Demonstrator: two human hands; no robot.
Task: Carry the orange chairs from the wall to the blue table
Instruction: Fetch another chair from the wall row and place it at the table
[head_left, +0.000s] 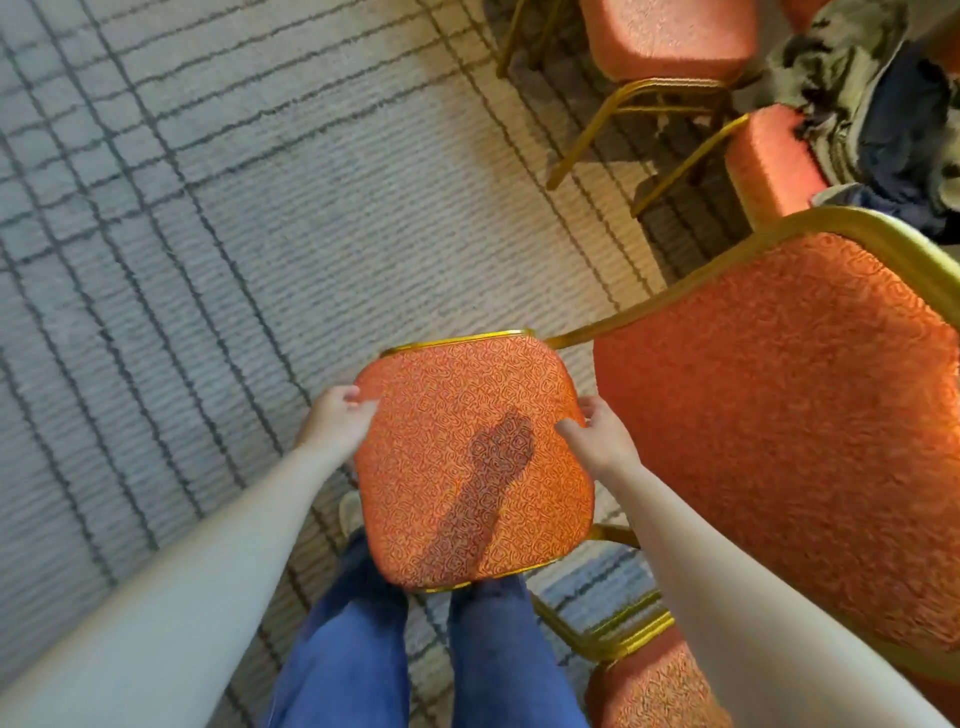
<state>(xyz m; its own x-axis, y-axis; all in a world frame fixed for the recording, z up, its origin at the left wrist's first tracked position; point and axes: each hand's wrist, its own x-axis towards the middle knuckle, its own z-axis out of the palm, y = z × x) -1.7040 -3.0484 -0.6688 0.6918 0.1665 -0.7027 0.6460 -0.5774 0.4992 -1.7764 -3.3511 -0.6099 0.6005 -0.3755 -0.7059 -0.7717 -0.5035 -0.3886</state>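
Observation:
An orange patterned chair (467, 457) with a gold frame hangs in front of me above my legs, its padded panel facing up. My left hand (337, 421) grips the panel's left edge, fingers curled over it. On the right edge, my right hand (597, 431) grips the same panel, thumb on top. A second orange chair (779, 426) with a gold rim stands close on the right, almost touching my right hand. The blue table is out of view.
More orange chairs (670, 36) with gold legs stand at the top right, one (774, 161) bearing a pile of camouflage and dark cloth (872, 93). Another orange seat (654, 686) sits at the bottom right. A pale carpet (208, 208) with dark grid lines spreads left.

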